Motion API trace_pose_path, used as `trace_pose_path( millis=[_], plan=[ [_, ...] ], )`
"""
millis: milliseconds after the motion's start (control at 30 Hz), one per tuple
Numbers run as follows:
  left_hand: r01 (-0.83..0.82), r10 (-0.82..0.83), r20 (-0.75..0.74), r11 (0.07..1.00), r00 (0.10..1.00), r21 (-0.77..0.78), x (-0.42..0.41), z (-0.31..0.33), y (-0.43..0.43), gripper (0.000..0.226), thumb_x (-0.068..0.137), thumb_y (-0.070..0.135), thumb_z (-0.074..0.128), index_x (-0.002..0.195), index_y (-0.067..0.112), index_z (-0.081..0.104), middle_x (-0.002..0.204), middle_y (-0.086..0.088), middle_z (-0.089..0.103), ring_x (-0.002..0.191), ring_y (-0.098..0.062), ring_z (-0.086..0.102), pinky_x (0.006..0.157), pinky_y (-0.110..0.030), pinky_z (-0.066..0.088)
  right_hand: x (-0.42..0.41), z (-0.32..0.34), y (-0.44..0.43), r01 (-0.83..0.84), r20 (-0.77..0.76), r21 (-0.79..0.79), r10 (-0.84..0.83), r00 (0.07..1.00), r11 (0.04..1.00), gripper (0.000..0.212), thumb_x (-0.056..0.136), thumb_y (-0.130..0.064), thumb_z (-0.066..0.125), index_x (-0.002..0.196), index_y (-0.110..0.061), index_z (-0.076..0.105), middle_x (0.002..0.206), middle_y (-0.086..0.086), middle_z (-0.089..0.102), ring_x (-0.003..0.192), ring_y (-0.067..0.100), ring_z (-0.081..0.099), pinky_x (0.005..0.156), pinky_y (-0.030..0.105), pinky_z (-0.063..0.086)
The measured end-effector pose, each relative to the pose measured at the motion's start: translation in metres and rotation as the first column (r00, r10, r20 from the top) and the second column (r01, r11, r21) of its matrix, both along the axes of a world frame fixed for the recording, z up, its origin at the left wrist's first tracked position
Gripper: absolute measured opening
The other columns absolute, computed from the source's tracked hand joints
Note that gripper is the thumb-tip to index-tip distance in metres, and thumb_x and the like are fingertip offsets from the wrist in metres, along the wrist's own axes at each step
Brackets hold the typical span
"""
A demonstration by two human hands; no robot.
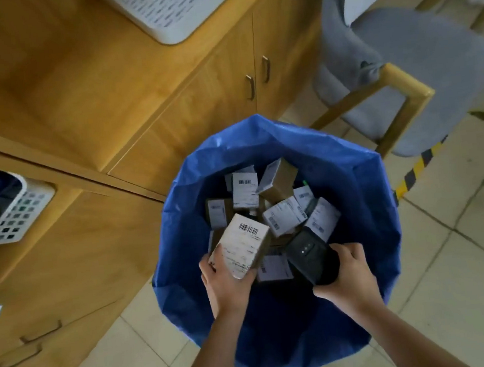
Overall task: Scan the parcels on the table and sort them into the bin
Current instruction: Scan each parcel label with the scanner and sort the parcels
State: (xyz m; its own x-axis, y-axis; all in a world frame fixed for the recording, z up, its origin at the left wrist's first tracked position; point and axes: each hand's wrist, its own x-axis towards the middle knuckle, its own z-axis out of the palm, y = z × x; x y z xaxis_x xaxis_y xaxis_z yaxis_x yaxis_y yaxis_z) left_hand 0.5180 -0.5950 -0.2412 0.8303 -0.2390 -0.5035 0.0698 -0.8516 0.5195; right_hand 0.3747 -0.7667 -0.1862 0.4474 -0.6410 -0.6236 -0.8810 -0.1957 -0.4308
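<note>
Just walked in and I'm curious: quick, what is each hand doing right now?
Left hand: grips a small cardboard parcel with a white barcode label over the blue-lined bin.
Right hand: grips a black handheld scanner.

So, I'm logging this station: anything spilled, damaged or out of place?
Nothing stands out. The parcels lie jumbled inside the blue-lined bin, none seen on the floor; left hand holds a labelled parcel, right hand the scanner.

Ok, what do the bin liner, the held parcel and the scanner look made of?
The liner looks like thin plastic film: glossy blue, creased. The parcel seems brown cardboard under a matte white paper label with a printed barcode. The scanner is probably hard black plastic, smooth with slight sheen.
</note>
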Motion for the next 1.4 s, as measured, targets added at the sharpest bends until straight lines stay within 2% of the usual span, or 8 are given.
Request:
trace_pose_path(
  millis=[133, 400, 700, 867, 933, 1133, 1233, 1400],
  plan=[
    [0.113, -0.099, -0.134, 0.988, 0.986, 0.104, 0.004, -0.007, -0.001, 0.109, 0.067, 0.044, 0.084, 0.152, 0.034, 0.016, 0.159, 0.007, -0.003, 0.145, -0.028, 0.012, 0.11, -0.044, 0.033, -0.004, -0.003, -0.003, -0.002, -0.001, 0.022, 0.002, 1.0, 1.0, 0.086, 0.054, -0.035, 0.081, 0.133, -0.027, 0.046, 0.115, -0.014, 0.027, 0.105, 0.015, 0.051, 0.084, 0.04, 0.049],
    [0.347, -0.335, -0.094, 0.917, 0.938, 0.195, 0.003, 0.053, -0.036, 0.08, 0.08, 0.044, 0.072, 0.145, 0.028, 0.029, 0.14, -0.001, 0.036, 0.125, -0.024, 0.043, 0.085, -0.041, 0.053, -0.037, 0.051, -0.014, 0.034, 0.058, 0.003, -0.034, 0.998, 0.999, 0.09, 0.054, -0.039, 0.077, 0.136, -0.026, 0.043, 0.124, -0.011, 0.031, 0.113, 0.017, 0.05, 0.091, 0.04, 0.048],
    [0.578, -0.583, 0.007, 0.807, 0.812, 0.122, -0.063, 0.157, -0.101, 0.045, 0.089, 0.043, 0.062, 0.127, 0.023, 0.048, 0.12, -0.003, 0.056, 0.108, -0.023, 0.055, 0.086, -0.037, 0.048, -0.144, 0.146, -0.03, 0.292, 0.181, -0.06, -0.277, 0.944, 0.955, 0.077, 0.056, -0.032, 0.077, 0.127, -0.027, 0.045, 0.114, -0.01, 0.035, 0.097, 0.02, 0.056, 0.077, 0.046, 0.055],
    [0.697, -0.702, 0.08, 0.712, 0.708, 0.088, -0.148, 0.209, -0.131, 0.037, 0.092, 0.041, 0.057, 0.123, 0.021, 0.052, 0.112, -0.002, 0.06, 0.104, -0.023, 0.057, 0.084, -0.034, 0.047, -0.251, 0.191, -0.028, 0.431, 0.266, -0.117, -0.39, 0.882, 0.895, 0.083, 0.054, -0.026, 0.08, 0.13, -0.022, 0.046, 0.111, -0.009, 0.037, 0.098, 0.016, 0.05, 0.076, 0.041, 0.057],
    [0.752, -0.753, 0.116, 0.657, 0.648, 0.064, -0.189, 0.229, -0.142, 0.034, 0.095, 0.04, 0.055, 0.123, 0.023, 0.052, 0.105, 0.002, 0.06, 0.099, -0.019, 0.058, 0.08, -0.032, 0.045, -0.299, 0.208, -0.024, 0.485, 0.285, -0.147, -0.432, 0.855, 0.862, 0.08, 0.055, -0.024, 0.08, 0.128, -0.02, 0.048, 0.11, -0.009, 0.037, 0.097, 0.014, 0.05, 0.08, 0.038, 0.055],
    [0.889, -0.863, 0.262, 0.456, 0.431, 0.038, -0.341, 0.275, -0.178, 0.033, 0.094, 0.041, 0.055, 0.122, 0.024, 0.054, 0.098, 0.007, 0.062, 0.087, -0.012, 0.057, 0.069, -0.029, 0.046, -0.47, 0.251, 0.011, 0.683, 0.324, -0.193, -0.611, 0.722, 0.704, 0.079, 0.055, -0.024, 0.077, 0.128, -0.024, 0.047, 0.114, -0.013, 0.037, 0.092, 0.013, 0.054, 0.069, 0.036, 0.056],
    [0.951, -0.906, 0.307, 0.308, 0.292, 0.003, -0.431, 0.286, -0.193, 0.029, 0.093, 0.039, 0.057, 0.118, 0.025, 0.055, 0.085, 0.012, 0.06, 0.078, -0.006, 0.058, 0.066, -0.028, 0.05, -0.56, 0.265, 0.039, 0.762, 0.32, -0.239, -0.692, 0.647, 0.602, 0.083, 0.053, -0.026, 0.075, 0.131, -0.023, 0.046, 0.115, -0.013, 0.036, 0.094, 0.014, 0.055, 0.074, 0.041, 0.057],
    [0.999, -0.956, 0.294, -0.005, 0.01, -0.05, -0.586, 0.293, -0.212, 0.03, 0.09, 0.035, 0.061, 0.118, 0.023, 0.057, 0.085, 0.012, 0.062, 0.08, -0.009, 0.06, 0.076, -0.029, 0.053, -0.694, 0.283, 0.098, 0.861, 0.246, -0.351, -0.851, 0.463, 0.368, 0.082, 0.054, -0.033, 0.073, 0.131, -0.027, 0.045, 0.116, -0.011, 0.036, 0.085, 0.014, 0.053, 0.071, 0.034, 0.055]
  ],
)
